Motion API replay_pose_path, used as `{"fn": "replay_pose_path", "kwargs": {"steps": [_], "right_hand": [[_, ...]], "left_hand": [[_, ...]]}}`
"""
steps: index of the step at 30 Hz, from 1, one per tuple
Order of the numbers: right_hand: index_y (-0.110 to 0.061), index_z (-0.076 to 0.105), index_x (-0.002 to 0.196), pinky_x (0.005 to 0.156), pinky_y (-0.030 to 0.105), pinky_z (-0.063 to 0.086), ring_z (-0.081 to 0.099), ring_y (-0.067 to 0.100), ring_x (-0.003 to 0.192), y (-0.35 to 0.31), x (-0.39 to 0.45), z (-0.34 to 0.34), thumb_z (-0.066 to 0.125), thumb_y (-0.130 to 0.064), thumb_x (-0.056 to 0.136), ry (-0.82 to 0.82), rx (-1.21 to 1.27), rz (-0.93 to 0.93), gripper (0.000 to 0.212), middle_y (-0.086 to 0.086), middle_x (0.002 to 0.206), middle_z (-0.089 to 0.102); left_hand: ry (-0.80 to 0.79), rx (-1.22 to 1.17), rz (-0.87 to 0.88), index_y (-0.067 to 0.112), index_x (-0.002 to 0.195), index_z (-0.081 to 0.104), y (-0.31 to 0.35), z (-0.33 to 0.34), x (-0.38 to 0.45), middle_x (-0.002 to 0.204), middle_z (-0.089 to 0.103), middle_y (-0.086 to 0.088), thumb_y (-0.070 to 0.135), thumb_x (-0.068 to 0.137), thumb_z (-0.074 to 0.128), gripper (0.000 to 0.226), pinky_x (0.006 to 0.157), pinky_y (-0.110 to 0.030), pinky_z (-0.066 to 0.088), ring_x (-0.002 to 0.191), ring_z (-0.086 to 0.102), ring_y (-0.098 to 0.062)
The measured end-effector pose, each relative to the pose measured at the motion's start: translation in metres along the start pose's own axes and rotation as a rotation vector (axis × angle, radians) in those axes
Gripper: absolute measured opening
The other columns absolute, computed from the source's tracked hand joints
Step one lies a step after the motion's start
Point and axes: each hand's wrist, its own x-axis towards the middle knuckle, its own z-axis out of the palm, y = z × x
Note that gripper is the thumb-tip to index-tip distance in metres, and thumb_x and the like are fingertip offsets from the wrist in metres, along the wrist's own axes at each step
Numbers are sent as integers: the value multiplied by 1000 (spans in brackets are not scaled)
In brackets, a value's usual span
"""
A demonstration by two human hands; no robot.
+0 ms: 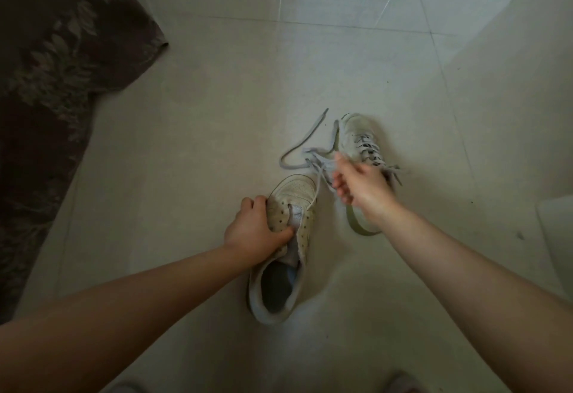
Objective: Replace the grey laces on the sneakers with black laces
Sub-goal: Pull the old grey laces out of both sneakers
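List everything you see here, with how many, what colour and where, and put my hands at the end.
near sneaker: one, off-white, floor centre, almost unlaced
far sneaker: one, off-white, floor behind the right hand, dark laces in its eyelets
grey lace: one, grey, trailing from the near sneaker across the floor
rug: one, dark brown with leaf pattern, left
floor: pale tiles
left hand: grips the near sneaker's side
right hand: pinches the grey lace

The worn off-white leather sneaker (288,231) looks matt and perforated. The flat grey cloth lace (305,141) lies on glossy pale floor tiles (217,98). The dark leaf-patterned rug (55,82) looks soft.
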Motion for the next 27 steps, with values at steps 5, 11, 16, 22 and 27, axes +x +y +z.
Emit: {"fn": "replay_pose_path", "kwargs": {"steps": [5, 11, 16, 22, 27], "right_hand": [[-7, 59, 86, 52, 16, 43, 58, 8, 59, 24, -9, 22, 57, -43, 91, -215, -572, 19, 37, 1, 78, 66], [-7, 55, 82, 74, 36, 47, 58, 27, 74, 22, -2, 25, 52, -28, 95, -54, -524, -169, 25, 17, 82, 63], [-6, 55, 83, 69, 36, 50, 60, 16, 63, 9, 8, 10, 51, -23, 96, 26, -280, -102, 21, 5, 71, 62], [2, 57, 90, 72, 33, 44, 60, 32, 86, 1, 20, 29, 55, -19, 92, 9, -631, -267, 21, 17, 89, 62], [-13, 19, 148, 109, 35, 29, 25, 30, 139, 0, 49, 51, 58, -8, 86, -76, -795, -264, 73, 15, 152, 19]], "left_hand": [[6, -1, -3, 20, 129, 38, 1, 1, 0, 127, 41, -2, 60, 73, 65, 73, 87, -35, 48, 111, 53, -22], [-9, -9, -8, 20, 129, 38, 0, -1, 0, 128, 40, -2, 59, 74, 64, 72, 88, -36, 48, 112, 52, -22], [15, -29, -25, 20, 127, 40, -1, -3, 0, 126, 42, -1, 57, 75, 63, 67, 88, -36, 47, 110, 54, -22], [112, -103, -118, 18, 121, 47, -9, -23, 9, 119, 46, -4, 61, 76, 59, 63, 86, -35, 46, 105, 56, -26], [199, -158, -224, 14, 122, 50, -29, -46, 29, 119, 51, -9, 63, 72, 60, 71, 87, -42, 50, 104, 57, -30]]}}
